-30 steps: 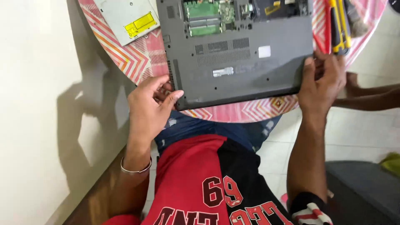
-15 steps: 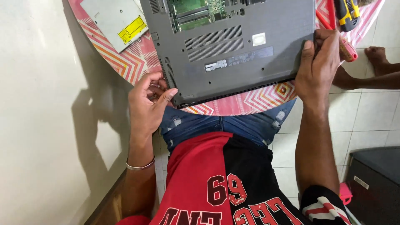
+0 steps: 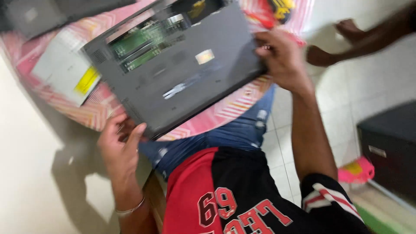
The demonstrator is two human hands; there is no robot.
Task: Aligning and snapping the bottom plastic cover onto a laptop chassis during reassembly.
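Note:
A dark grey laptop (image 3: 182,78) lies upside down on a round table with a pink patterned cloth (image 3: 234,108). Part of its bottom cover is off and green circuit boards show near the far edge. My left hand (image 3: 121,143) grips the laptop's near left corner. My right hand (image 3: 281,58) holds its right edge. The frame is blurred and the laptop sits tilted, its left corner nearer to me.
A silver optical drive with a yellow label (image 3: 67,71) lies on the cloth to the left. Red and yellow tools (image 3: 277,11) rest at the far right of the table. Another person's bare feet (image 3: 342,39) are on the tiled floor. A dark box (image 3: 390,147) stands at right.
The view has swung and tilted. The laptop now sits turned, with its left corner toward me. Both hands keep hold of its edges.

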